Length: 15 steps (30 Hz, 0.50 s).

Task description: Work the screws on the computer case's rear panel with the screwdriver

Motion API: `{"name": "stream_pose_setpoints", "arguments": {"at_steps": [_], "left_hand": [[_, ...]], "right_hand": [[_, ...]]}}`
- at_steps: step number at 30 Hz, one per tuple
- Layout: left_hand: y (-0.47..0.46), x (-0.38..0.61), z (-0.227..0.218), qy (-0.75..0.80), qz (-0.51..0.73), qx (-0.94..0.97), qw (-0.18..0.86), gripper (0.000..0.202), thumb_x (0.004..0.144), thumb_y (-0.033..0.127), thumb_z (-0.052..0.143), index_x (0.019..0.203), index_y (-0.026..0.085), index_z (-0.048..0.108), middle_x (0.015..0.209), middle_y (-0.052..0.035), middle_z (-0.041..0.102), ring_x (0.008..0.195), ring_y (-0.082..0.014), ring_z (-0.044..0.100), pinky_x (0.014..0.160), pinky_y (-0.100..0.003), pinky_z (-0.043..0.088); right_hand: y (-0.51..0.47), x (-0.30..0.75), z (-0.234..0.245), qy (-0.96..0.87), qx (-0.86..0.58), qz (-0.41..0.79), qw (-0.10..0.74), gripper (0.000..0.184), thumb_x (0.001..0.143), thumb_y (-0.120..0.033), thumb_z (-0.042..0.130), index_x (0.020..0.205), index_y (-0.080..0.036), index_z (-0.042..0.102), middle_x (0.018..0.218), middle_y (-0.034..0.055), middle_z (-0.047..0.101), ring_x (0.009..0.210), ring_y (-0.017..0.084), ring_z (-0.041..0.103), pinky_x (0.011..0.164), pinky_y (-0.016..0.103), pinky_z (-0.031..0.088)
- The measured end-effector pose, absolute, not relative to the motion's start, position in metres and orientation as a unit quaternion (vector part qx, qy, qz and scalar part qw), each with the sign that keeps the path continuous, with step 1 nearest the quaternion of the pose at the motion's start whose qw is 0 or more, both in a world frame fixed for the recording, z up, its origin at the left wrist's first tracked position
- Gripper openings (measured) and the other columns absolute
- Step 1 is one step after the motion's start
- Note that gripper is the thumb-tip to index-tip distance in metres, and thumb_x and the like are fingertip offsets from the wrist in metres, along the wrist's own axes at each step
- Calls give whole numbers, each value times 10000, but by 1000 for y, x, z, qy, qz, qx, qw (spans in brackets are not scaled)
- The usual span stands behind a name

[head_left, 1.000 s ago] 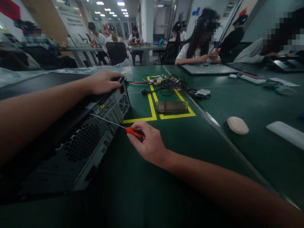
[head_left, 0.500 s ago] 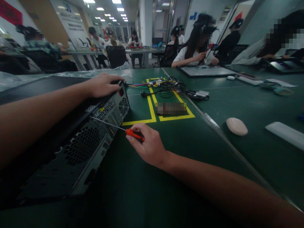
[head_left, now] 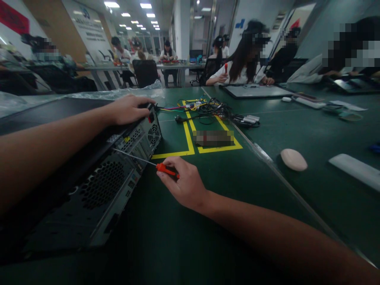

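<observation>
A black metal desktop computer case (head_left: 97, 186) lies on its side along the left edge of the green table (head_left: 184, 237), its perforated rear panel facing right. The left hand (head_left: 130, 109) rests palm down on the case's far top corner. The right hand (head_left: 184, 184) pinches a red-handled screwdriver (head_left: 166, 170), whose thin steel shaft reaches the rear panel. Yellow tape rectangles (head_left: 190, 140) mark the table's middle, with a tangle of coloured cables (head_left: 208, 107) at their far end. A beige oval pad (head_left: 293, 159) lies nearer the right edge.

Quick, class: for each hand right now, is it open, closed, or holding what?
Left hand: open, palm down on the computer case at its top edge, fingers draped over it.
Right hand: closed on the red-handled screwdriver, tip at the case's rear panel.
</observation>
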<state>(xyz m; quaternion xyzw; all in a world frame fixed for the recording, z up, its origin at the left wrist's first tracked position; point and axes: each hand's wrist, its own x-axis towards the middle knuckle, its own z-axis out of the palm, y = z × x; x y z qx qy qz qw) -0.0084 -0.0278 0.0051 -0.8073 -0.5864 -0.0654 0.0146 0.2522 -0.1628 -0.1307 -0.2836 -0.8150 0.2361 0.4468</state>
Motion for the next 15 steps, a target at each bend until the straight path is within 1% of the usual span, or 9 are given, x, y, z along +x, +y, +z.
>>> {"name": "stream_pose_setpoints", "arguments": {"at_steps": [3, 5, 9, 11, 15], "left_hand": [[-28, -8, 5, -585, -74, -807, 8, 746, 893, 519, 444, 1538, 173, 586, 1361, -105, 717, 1180, -331, 631, 1087, -462, 456], [-28, -8, 5, -589, -72, -805, 8, 752, 892, 527, 447, 1541, 173, 586, 1371, -115, 714, 1177, -341, 632, 1078, -472, 461], [-27, -10, 4, -587, -67, -807, 14, 757, 910, 543, 416, 1550, 170, 574, 1415, -124, 686, 1221, -331, 621, 1106, -471, 452], [-26, -11, 4, -584, -70, -809, 16, 763, 908, 548, 414, 1551, 171, 575, 1406, -121, 689, 1236, -327, 621, 1122, -462, 447], [-21, -14, 1, -583, -82, -808, 15, 771, 879, 581, 441, 1544, 225, 603, 1371, -105, 712, 1261, -361, 628, 1120, -452, 461]], "right_hand": [[-163, 253, -130, -816, -279, 230, 451, 205, 1046, -389, 614, 1161, -220, 630, 1064, 56, 752, 959, 193, 729, 873, 329, 565], [-163, 253, -130, -815, -278, 230, 453, 209, 1047, -390, 612, 1164, -217, 631, 1065, 58, 755, 952, 193, 732, 864, 326, 566], [-161, 254, -129, -819, -280, 227, 447, 229, 1049, -406, 612, 1173, -216, 648, 1075, 63, 769, 954, 194, 734, 868, 330, 571], [-159, 255, -128, -821, -278, 215, 450, 244, 1051, -415, 614, 1175, -211, 665, 1088, 71, 774, 972, 197, 731, 883, 337, 569], [-159, 258, -120, -827, -279, 206, 442, 265, 1062, -421, 594, 1155, -194, 694, 1081, 84, 778, 964, 199, 720, 876, 338, 552]]}}
